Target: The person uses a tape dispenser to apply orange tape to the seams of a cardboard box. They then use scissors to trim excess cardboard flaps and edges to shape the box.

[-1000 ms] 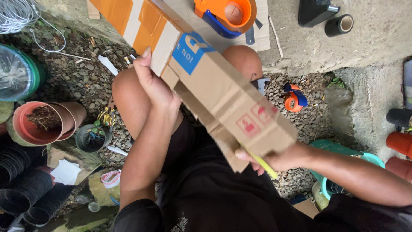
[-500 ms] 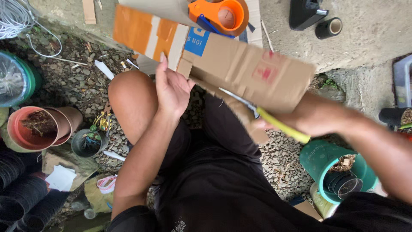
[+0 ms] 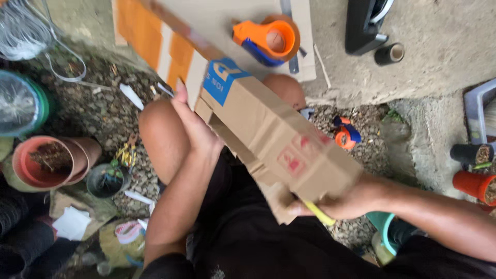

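The person sits over gravel ground and holds a long brown cardboard piece point(image 3: 274, 142) above the lap, tilted from upper left down to lower right. The left hand point(image 3: 194, 126) lies flat against the left edge of the cardboard, fingers stretched and mostly open, steadying it rather than gripping it. The right hand point(image 3: 349, 199) is closed around a tool with a yellow handle point(image 3: 318, 213) at the lower end of the cardboard; the tip of the tool is hidden behind the cardboard, so it cannot be told if it is a knife.

It appears that the step in hand is cutting or scoring the cardboard at its lower end. The next move likely asks for a firm hold by the left hand, well apart from the tool, and a slow pull along the fold. An orange tape dispenser point(image 3: 271, 39) lies on a flat cardboard sheet point(image 3: 206, 20) ahead, and flower pots point(image 3: 49, 163) stand at the left.
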